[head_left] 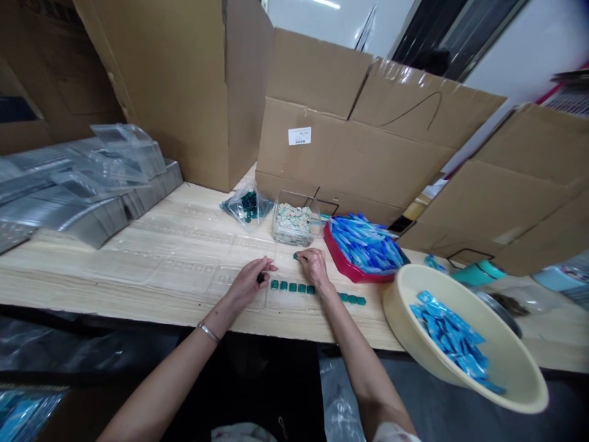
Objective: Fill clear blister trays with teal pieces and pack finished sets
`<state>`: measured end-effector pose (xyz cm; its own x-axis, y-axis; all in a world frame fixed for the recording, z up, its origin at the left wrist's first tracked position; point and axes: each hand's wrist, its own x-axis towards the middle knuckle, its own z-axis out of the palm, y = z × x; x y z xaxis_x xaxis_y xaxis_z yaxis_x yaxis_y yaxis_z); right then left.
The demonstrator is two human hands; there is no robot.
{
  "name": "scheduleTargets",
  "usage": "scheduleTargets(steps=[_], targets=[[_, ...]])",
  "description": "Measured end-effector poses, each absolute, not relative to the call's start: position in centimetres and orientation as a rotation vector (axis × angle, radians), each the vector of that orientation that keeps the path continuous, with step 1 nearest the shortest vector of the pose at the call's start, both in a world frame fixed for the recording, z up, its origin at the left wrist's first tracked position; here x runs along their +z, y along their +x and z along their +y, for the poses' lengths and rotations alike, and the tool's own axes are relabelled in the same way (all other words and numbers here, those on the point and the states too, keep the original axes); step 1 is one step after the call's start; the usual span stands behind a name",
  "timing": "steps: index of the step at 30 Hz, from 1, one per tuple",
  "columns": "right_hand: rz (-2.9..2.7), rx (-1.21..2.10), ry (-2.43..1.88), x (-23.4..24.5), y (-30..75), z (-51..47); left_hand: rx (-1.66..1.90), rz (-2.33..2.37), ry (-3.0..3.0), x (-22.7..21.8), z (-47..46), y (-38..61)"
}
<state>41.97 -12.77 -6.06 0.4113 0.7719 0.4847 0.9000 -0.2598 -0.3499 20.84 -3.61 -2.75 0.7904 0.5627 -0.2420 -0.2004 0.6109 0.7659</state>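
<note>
my left hand (250,283) is pinching a dark tile (261,277), my right hand (313,266) is curling beside a green tile (295,256), can't tell its grip

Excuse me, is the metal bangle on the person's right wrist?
No, the metal bangle is on the left wrist, just behind the left hand.

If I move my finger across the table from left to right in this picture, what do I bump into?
Stacked clear plastic trays → left hand → right hand → red tray of blue packets → cream basin
</note>
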Motion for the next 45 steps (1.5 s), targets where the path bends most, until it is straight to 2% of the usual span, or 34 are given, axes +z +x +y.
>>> scheduleTargets(steps=[6,10,13,17,23,33,40,45], targets=[[-1.470,-0.288,-2.022,-4.0,40.6,-13.2,0.428,0.485,0.452,-2.5,-3.5,21.4],[-1.521,-0.096,-1.778,-0.7,35.7,-13.4,0.446,0.499,0.451,-2.4,-3.7,21.8],[-1.627,0.006,-1.749,0.7,32.0,-13.4,0.472,0.480,0.495,-2.3,-4.1,22.3],[-1.482,0.075,-1.763,0.3,30.8,-13.0,0.479,0.425,0.557,-2.3,-4.5,22.4],[-1.114,0.386,-1.643,-0.5,33.1,-12.9,0.515,0.376,0.808,-2.1,-4.7,21.0],[-1.333,0.174,-1.648,-1.1,33.0,-13.9,0.520,0.382,0.850,-2.9,-4.7,21.4],[-1.566,-0.187,-1.908,-2.1,39.1,-12.8,0.510,0.481,0.743,-3.1,-4.7,20.3],[-1.715,-0.203,-2.013,-4.0,41.8,-11.1,0.481,0.491,0.704,-3.6,-4.2,20.0]])
